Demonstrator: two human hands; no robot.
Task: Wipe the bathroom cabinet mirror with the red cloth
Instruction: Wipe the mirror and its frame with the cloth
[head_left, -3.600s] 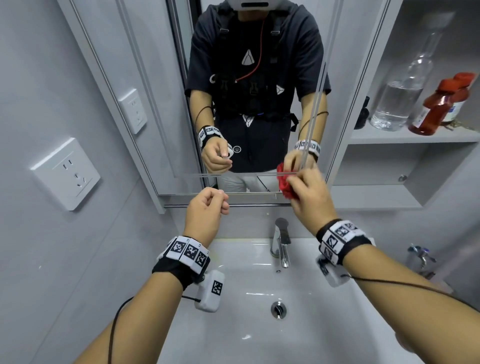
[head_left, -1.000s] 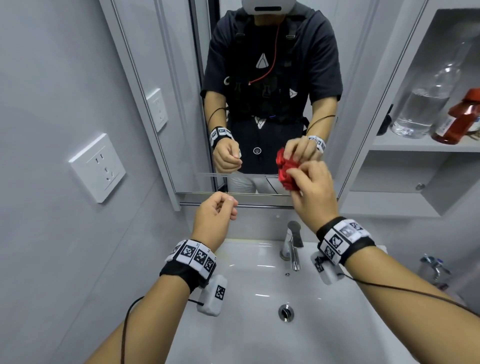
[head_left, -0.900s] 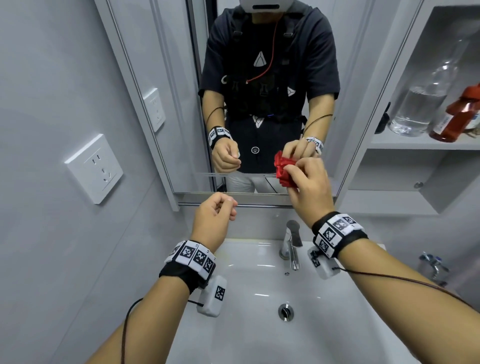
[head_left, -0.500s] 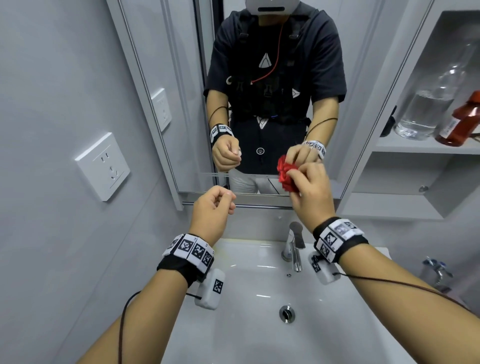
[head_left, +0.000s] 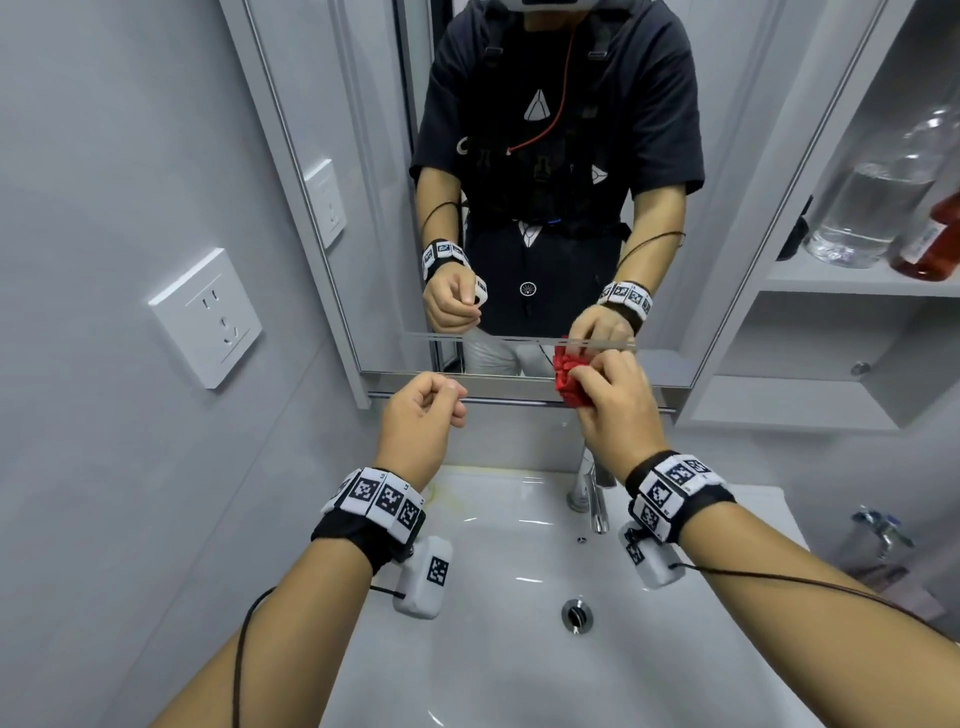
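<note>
The left hand (head_left: 423, 415) hovers as a loosely curled, empty fist just below the silver-framed bathroom cabinet mirror (head_left: 374, 182). To its right, the crumpled red cloth (head_left: 566, 382), pinched in the right hand (head_left: 618, 405), has slid down onto the mirror's bottom edge. I'd say this stroke is spent and the higher glass still waits.

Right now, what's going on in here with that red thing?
A person is standing at the sink cleaning the cabinet mirror. Their right hand grips a bunched-up red cloth and holds it against the glass near the bottom edge. Their left hand is curled into a fist, holds nothing, and just waits in front of the mirror's lower edge.
</note>
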